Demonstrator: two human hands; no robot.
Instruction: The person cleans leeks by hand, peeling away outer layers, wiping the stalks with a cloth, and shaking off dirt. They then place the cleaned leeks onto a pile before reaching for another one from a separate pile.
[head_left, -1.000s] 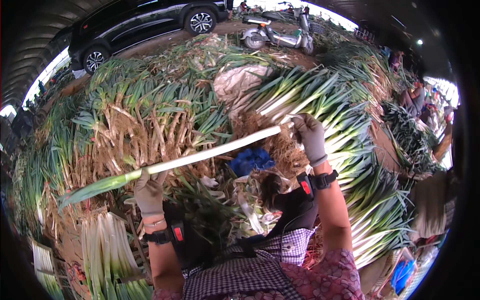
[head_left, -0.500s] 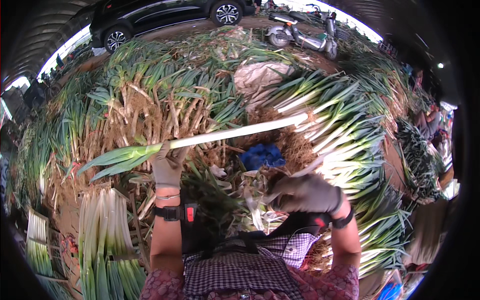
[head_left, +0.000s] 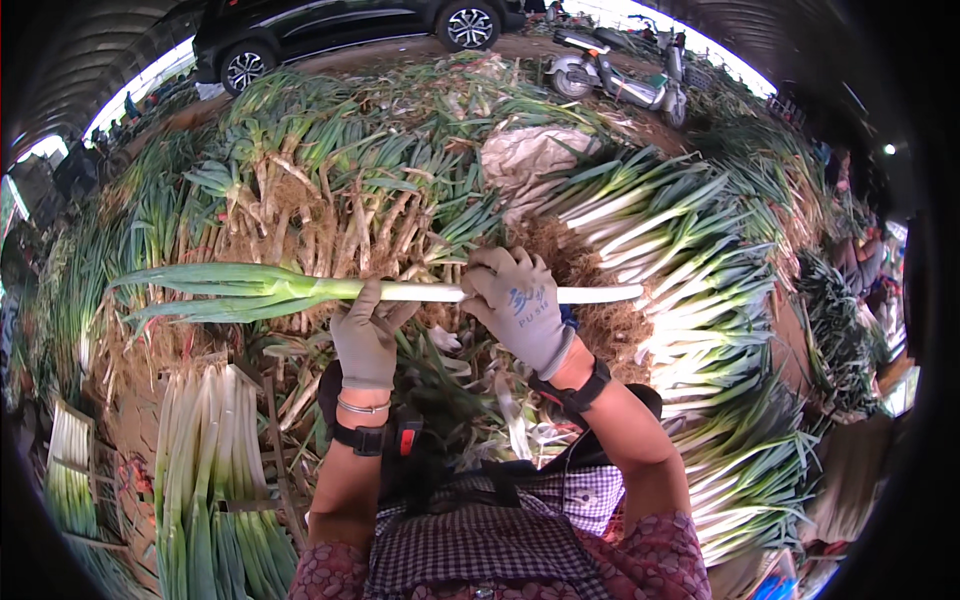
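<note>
A single long green onion (head_left: 595, 295) lies level across in front of me, its leaves to the left and its white stem end to the right. My gloved left hand (head_left: 365, 340) grips it where the green turns white. My gloved right hand (head_left: 518, 308) is closed over the middle of the white stem, palm side hidden. To the right are stacked peeled green onions (head_left: 690, 290), white stems toward me and leaves outward. Unpeeled green onions (head_left: 300, 215) with brown roots lie in a heap beyond my hands.
Bundled green onions (head_left: 205, 450) stand in a frame at lower left. A pale sack (head_left: 530, 165) lies on the heap. Stripped leaves and skins (head_left: 510, 410) litter the ground before my lap. A scooter (head_left: 630, 80) and a dark car (head_left: 340, 35) stand at the back.
My right hand has risen from low on the right and closed on the white stem. The green onion has turned from a slant to nearly level and shifted slightly.
</note>
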